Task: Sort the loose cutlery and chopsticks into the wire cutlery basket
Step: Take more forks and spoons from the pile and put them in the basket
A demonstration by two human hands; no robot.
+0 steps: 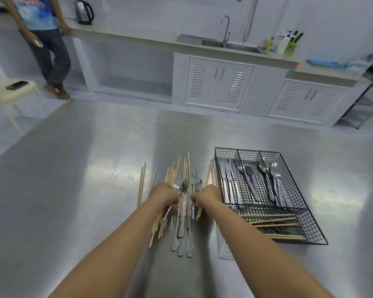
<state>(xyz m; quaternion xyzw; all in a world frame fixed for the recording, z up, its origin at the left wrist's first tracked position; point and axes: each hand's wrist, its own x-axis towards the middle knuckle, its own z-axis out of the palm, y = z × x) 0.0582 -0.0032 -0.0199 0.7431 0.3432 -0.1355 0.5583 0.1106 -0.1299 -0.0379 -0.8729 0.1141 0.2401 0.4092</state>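
A loose pile of wooden chopsticks (172, 173) and steel cutlery (184, 235) lies on the steel table in front of me. My left hand (165, 193) rests on the pile and is closed around a fork with its tines pointing up. My right hand (207, 195) is in the pile beside it, fingers curled among the cutlery; what it grips is hidden. To the right stands the black wire cutlery basket (314, 224). Its far compartments hold knives (228, 181), forks (249, 179) and spoons (275, 175); its near compartment holds chopsticks (276, 222).
Two chopsticks (141, 183) lie apart, left of the pile. A person (45, 46) stands at the far left by a counter with a kettle (83, 11). A sink (228, 43) and cabinets line the back wall. A white chair (9, 91) holds a phone.
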